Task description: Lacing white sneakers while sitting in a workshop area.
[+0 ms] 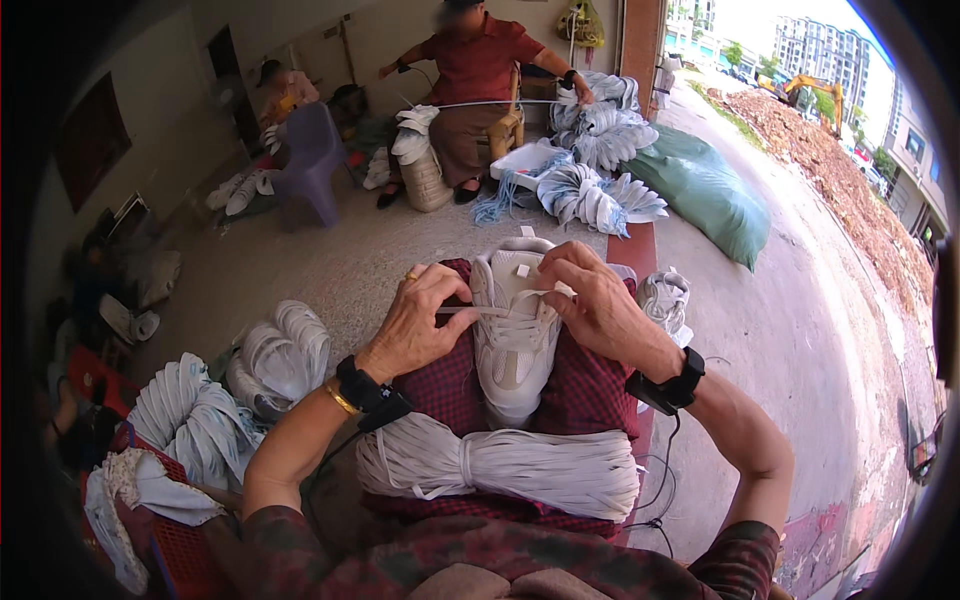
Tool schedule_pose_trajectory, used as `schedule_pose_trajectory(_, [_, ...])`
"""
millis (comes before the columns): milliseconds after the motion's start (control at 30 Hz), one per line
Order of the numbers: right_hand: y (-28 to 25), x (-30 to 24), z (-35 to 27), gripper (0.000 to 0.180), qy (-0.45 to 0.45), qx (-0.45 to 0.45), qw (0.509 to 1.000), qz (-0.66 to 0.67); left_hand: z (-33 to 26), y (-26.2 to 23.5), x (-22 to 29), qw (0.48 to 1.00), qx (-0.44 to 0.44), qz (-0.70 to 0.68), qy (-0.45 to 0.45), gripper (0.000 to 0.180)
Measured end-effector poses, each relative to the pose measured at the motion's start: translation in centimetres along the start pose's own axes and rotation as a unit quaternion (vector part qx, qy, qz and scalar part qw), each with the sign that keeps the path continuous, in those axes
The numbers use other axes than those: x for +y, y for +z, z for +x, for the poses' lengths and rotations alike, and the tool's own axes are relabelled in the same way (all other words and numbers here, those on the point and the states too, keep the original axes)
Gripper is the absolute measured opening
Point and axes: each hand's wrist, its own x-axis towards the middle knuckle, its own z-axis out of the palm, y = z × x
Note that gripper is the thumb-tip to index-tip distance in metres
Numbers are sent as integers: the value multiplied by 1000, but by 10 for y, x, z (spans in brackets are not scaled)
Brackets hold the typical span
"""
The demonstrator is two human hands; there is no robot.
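Note:
A white and pale grey sneaker [513,360] rests between my knees, its toe toward me and its tongue standing up at the far end. A white shoelace [490,311] crosses its upper part. My left hand [425,312] is closed in a pinch on the lace's left side, just off the shoe. On the other side, my right hand [597,305] pinches the lace close to the eyelets. Its fingertips touch or nearly touch the shoe's collar. Across my lap, nearer to me, lies a thick bundle of white laces [500,465], tied at its middle.
Stacked pale shoe uppers [190,420] lie at my left by a red basket [185,555]. Another sneaker [665,300] stands beyond my right hand. Ahead, a seated person [470,70] works beside piled uppers [600,125], a green sack [705,190] and a purple chair [312,160].

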Motion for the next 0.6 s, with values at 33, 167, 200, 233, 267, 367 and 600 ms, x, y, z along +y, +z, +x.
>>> schedule_pose_trajectory(33, [-2, -2, 0, 13, 22, 33, 998, 50, 2, 3, 0, 1000, -16, -8, -3, 17])
schedule_pose_trajectory(167, [-39, -11, -9, 18, 190, -70, 979, -12, 1, 4, -6, 998, -46, -35, -10, 21])
schedule_pose_trajectory(200, [-46, -3, -17, 18, 190, -73, 979, -16, 0, 5, -5, 998, -42, -38, -11, 21])
schedule_pose_trajectory(233, [-49, 11, -27, 19, 208, -64, 976, 2, -1, 5, -4, 997, -44, -58, -8, 21])
schedule_pose_trajectory(267, [-51, 17, -30, 20, 224, -55, 973, 23, 0, 7, -3, 996, -48, -76, -6, 21])
schedule_pose_trajectory(367, [-45, 15, -34, 21, 233, -70, 969, 36, 1, 12, -7, 996, -46, -73, 9, 18])
schedule_pose_trajectory(600, [-39, 33, -38, 23, 248, -104, 963, 4, -6, -2, -26, 994, -98, -52, 11, 17])
